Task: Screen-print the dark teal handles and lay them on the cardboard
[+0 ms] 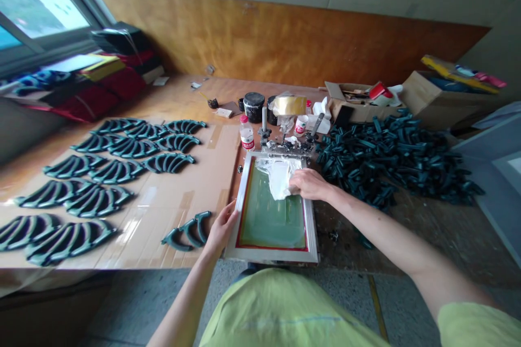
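A screen-printing frame (271,254) with a green mesh (271,222) lies in front of me, its far end at a metal hinge clamp (285,147). My left hand (223,223) is closed on the frame's left edge. In my right hand (308,183) is a crumpled white cloth (280,178), pressed against the far part of the mesh. Clear plastic film shows beside the cloth. Just left of my left hand, a few dark green curved handles (189,232) lie on the cardboard.
Rows of dark green curved handles (118,168) cover the cardboard sheet (211,179) on the left. A large pile of similar parts (378,157) lies right. Behind the frame stand a bottle (246,135), a black tub (254,107) and a tape roll (290,104). Cardboard boxes (427,100) stand back right.
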A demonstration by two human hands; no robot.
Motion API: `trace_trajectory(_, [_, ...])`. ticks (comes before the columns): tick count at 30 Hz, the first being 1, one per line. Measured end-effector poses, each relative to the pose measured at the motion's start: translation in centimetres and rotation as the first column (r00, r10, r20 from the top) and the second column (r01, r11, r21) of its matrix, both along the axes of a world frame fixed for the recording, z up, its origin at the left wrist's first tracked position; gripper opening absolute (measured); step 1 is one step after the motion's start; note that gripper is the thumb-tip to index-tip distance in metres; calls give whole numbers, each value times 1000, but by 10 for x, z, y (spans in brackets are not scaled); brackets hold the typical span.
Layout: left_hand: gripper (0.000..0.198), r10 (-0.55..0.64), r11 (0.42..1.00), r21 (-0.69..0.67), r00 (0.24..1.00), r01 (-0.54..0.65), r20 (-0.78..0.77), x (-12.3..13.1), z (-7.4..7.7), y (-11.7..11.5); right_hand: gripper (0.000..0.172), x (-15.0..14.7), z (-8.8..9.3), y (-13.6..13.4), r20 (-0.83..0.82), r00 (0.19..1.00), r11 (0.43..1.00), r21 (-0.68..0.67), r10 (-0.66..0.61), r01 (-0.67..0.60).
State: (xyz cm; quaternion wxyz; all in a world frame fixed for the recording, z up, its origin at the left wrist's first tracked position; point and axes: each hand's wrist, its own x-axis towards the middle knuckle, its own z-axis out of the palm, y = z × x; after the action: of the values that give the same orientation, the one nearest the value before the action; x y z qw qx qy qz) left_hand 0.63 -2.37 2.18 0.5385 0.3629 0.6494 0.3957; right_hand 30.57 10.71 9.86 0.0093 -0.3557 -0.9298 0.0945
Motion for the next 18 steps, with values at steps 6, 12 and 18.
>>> trace_trajectory(6, [77, 2, 1000, -10, 998, -1, 59, 1, 9, 0, 30, -10, -32, -17, -182, 978, 983, 136, -102, 127])
trace_trajectory(12, [76, 2, 1000, -25, 997, 0, 80, -1, 10, 1, 21, -4, -13, -2, -177, 981, 994, 68, -78, 91])
trace_trajectory(18, [79, -5, 1000, -27, 986, 10, 168, -9, 55, 7, 65, -19, 25, 66, -169, 926, 927, 109, -338, 358])
